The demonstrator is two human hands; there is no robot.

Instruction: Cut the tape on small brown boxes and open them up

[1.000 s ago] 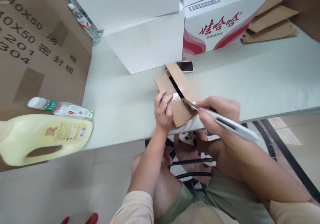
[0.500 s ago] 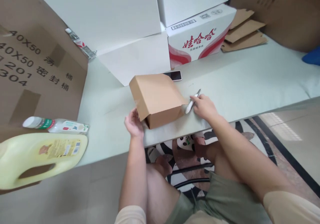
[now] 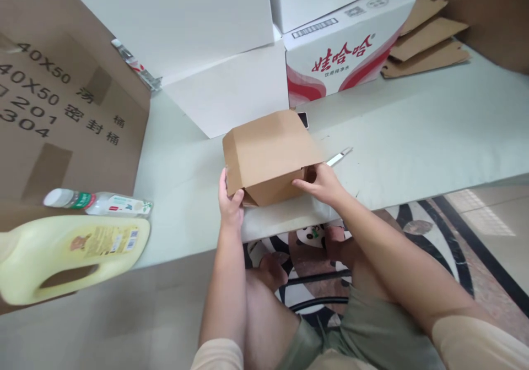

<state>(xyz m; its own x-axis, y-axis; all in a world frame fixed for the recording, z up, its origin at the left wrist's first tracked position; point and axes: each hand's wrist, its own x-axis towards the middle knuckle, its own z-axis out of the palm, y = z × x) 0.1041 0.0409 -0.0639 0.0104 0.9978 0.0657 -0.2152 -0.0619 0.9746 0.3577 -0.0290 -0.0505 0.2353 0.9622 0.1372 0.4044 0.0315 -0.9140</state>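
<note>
A small brown cardboard box [image 3: 273, 150] sits near the table's front edge, its lid slanting over the body with the front side partly uncovered. My left hand [image 3: 231, 205] grips the left front corner, fingers along the side flap and thumb at the front. At the right front corner, my right hand [image 3: 320, 183] holds the box with its thumb against the front wall; the other fingers are partly hidden by the lid's edge. Just beyond that hand a utility knife [image 3: 339, 156] lies on the table. Part of a phone [image 3: 303, 119] shows behind the box.
White cartons [image 3: 231, 86] and a red-and-white printed carton [image 3: 347, 56] stand at the back. Flattened cardboard pieces [image 3: 433, 45] lie at back right. On the left are a large brown carton [image 3: 61, 100], a clear bottle [image 3: 99, 202] and a yellow jug [image 3: 74, 257].
My right hand has let go of the utility knife, which now lies on the table, and has taken hold of the box's right corner. My left hand has closed on the left corner.
</note>
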